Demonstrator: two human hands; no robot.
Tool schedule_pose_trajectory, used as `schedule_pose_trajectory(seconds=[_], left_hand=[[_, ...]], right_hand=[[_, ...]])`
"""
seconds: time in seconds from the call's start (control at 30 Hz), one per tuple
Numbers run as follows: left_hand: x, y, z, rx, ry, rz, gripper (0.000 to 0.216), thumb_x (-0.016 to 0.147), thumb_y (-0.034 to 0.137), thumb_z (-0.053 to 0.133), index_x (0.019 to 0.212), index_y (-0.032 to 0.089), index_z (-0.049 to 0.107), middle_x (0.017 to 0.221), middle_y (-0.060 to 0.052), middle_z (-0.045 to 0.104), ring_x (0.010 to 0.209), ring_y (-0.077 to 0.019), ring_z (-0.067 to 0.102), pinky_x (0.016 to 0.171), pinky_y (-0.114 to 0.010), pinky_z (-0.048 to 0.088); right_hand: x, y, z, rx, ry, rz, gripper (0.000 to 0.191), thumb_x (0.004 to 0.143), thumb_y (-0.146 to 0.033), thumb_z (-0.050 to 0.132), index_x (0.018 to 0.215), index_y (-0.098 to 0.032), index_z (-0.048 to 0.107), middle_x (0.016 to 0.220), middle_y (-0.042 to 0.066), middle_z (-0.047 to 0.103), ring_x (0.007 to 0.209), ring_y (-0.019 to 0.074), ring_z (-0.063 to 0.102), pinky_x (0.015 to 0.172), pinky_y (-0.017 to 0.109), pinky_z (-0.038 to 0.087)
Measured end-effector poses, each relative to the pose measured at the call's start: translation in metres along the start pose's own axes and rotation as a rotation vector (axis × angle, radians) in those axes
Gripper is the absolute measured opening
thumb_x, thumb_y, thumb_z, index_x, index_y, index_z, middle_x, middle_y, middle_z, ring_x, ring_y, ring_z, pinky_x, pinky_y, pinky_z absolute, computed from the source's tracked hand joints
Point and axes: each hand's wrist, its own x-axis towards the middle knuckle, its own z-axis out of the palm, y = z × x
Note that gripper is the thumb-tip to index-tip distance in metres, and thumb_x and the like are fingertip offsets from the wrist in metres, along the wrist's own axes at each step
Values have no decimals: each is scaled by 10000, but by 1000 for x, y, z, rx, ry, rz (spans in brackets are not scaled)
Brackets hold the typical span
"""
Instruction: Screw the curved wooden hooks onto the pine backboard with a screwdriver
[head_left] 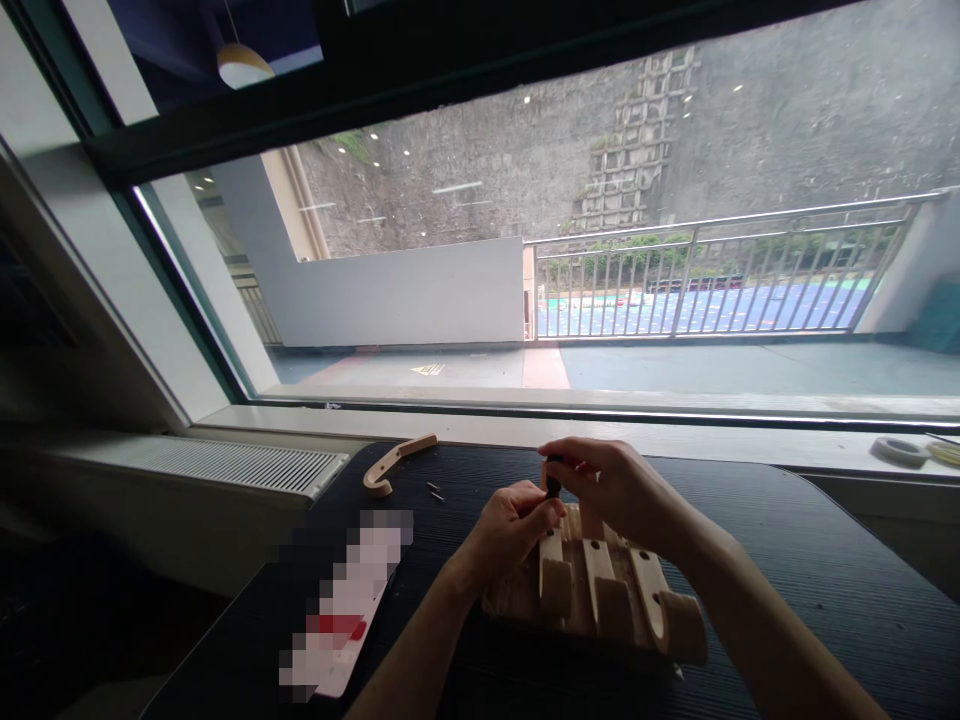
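A wooden rack [600, 600] with three curved wooden hooks fixed to it lies on the dark table [810, 560] in front of me. My left hand [510, 525] rests on the rack's far left end, fingers pinched by the leftmost hook. My right hand [611, 485] is closed round a small dark tool [553, 485], held upright over that same hook. A loose wooden hook [396, 462] lies further left on the table, with two small dark screws [434, 491] beside it.
A flat white and red object [341, 620] lies at the table's near left. A white radiator grille [240, 465] runs under the big window. A roll of tape [900, 451] sits on the sill at the far right.
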Motion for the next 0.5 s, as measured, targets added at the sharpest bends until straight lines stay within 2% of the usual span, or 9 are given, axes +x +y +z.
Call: schedule_pose_trajectory(seconds=[0.23,0.37,0.5], left_hand=[[-1,3,1,13,11,-1,353,836,389,507,594,135,546,733,-4,491,672,-107,440,616,-236,348],[-1,4,0,30,3,-2,353,844,396,493,616,136,565,745,-9,508,692,-113,460,638,-234,362],[0,3,1,15,9,9,342,845,386,496,634,131,586,760,-17,510,709,-119,464,653,-232,368]], right_hand=[[5,1,6,-74,61,6,205,822,-372,561,910,-215,658,749,-3,663,671,134,586,592,226,426],[4,1,7,-133,96,33,212,815,-383,558,872,-200,648,731,13,654,665,149,580,560,238,409],[0,-1,2,-42,12,20,293,826,-366,543,1060,-222,645,843,28,684,695,146,609,605,238,451]])
